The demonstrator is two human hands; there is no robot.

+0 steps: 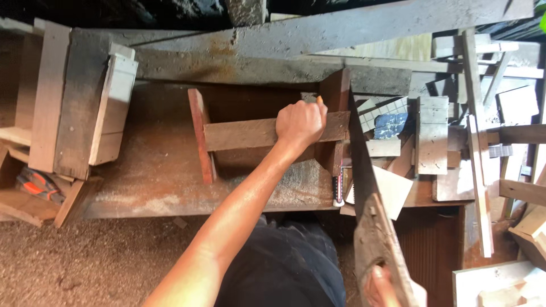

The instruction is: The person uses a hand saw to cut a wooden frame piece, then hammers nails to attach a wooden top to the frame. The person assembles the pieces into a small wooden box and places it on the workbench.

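Gripping the wooden crosspiece (250,132) at twelve o'clock with the closed left hand (300,123), clutching the handsaw (369,199) at five o'clock in the closed right hand (380,287), over the sawdust-covered table (153,187).

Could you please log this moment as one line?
left hand: pressing plank on wooden frame | right hand: gripping handsaw | blade beside plank's end | workbench: sawdust

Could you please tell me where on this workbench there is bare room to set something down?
The sawdusty strip between the stacked boards and the wooden frame under the left hand is free. Right of the handsaw, offcuts crowd the top.
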